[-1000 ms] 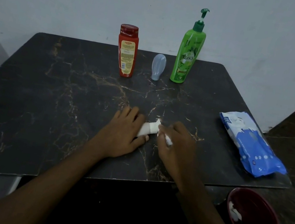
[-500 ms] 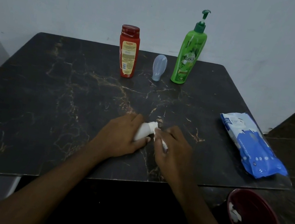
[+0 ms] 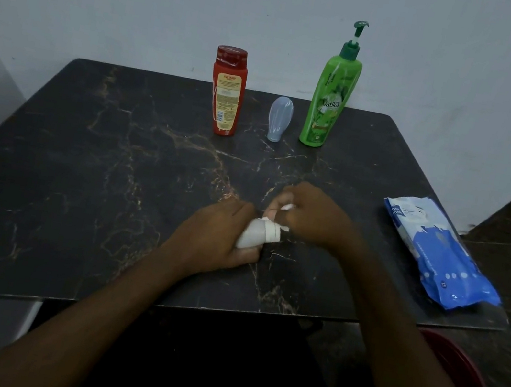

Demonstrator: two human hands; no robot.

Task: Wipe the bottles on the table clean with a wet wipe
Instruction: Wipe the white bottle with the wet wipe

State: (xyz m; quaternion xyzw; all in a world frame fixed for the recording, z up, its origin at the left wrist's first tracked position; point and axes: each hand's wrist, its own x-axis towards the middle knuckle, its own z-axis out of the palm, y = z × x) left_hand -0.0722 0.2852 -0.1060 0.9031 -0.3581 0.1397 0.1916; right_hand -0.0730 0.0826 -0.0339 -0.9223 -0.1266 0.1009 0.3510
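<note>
White bottle [image 3: 259, 234]: we see it tilted in the near middle of the surface [image 3: 78, 182], capped end up and to the right, lower end hidden inside the left hand.
Left hand [image 3: 217, 237]: we find it curled round the white bottle's body, fingers over the top and thumb below. Whether its knuckles rest on the surface we cannot tell.
Right hand [image 3: 311, 218]: its fingers are bent and pinch a wet wipe against the bottle's cap end, so the two hands meet there.
Wet wipe [image 3: 286, 208]: we make out only small white scraps between the right hand's fingers and beside the cap; the rest is covered.
Red bottle [image 3: 226, 92]: it stands upright near the far edge, leftmost of three, its pale label turned toward us.
Small pale bottle [image 3: 278, 122]: we see it between the red and green ones, wider at the top than at the foot and touching neither.
Green pump bottle [image 3: 330, 100]: upright and the tallest of the row, it stands at the right end, with "Vatika" legible on its front.
Pack of wipes [image 3: 437, 256]: blue and white, it lies flat by the right edge of the surface, well apart from both hands.
Red bin [image 3: 461, 376]: we see it on the floor past the near right corner, partly behind the right forearm.
</note>
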